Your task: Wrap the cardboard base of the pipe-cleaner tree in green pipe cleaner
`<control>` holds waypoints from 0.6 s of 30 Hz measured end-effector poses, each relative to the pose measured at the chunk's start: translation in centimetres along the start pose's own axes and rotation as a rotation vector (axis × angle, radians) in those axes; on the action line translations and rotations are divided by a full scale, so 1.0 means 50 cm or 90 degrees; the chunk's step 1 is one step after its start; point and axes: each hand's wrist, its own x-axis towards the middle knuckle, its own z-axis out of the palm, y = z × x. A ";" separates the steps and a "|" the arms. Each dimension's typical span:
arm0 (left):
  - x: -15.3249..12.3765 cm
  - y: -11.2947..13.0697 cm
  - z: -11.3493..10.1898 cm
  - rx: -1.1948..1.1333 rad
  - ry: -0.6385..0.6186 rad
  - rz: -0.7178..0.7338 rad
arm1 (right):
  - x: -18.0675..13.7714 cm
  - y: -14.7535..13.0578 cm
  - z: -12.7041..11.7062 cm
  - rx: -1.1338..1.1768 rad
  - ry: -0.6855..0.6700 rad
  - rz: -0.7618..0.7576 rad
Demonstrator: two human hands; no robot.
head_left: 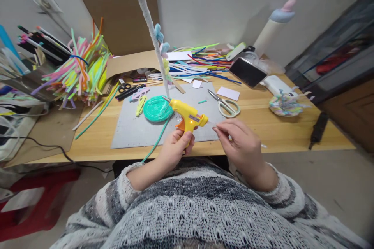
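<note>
and here is the desk [292, 136], wide and wooden, running right across the scene. behind it the brown board [117, 19] leans on the wall, and in the middle lies the grey mat [131, 132]. over to the left, a fat bundle [78, 66] of fuzzy coloured stems, blue band round it! rising in the centre, tilted, the tall white stem [150, 27], with pastel shapes along its right side.

now the action: the yellow glue gun [184, 109] is up above the mat's near part, nozzle pointing left at the green disc; whether it touches, i cannot tell. the left hand [177, 146] is wrapped firmly round its grip. the right hand [241, 140], thumb and fingertips together, pinches a thin clear stick just behind the gun's rear end.

beyond, the phone [248, 72] rests dark-screened. the green disc [156, 109] sits on the mat, a green tail trailing towards the near edge. the scissors [221, 100] lie right of it, near a white card [228, 93]. smaller yet, the clear stick [210, 123], and a tiny green snippet [202, 102] on the mat.
</note>
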 end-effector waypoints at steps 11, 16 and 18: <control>-0.014 0.006 -0.008 -0.087 -0.018 -0.012 | 0.018 -0.026 -0.022 -0.069 0.009 -0.075; -0.019 0.016 -0.010 -0.092 -0.008 -0.023 | 0.020 -0.032 -0.016 -0.070 0.038 -0.109; -0.022 0.021 -0.012 -0.097 -0.012 -0.036 | 0.022 -0.031 -0.015 -0.063 0.055 -0.137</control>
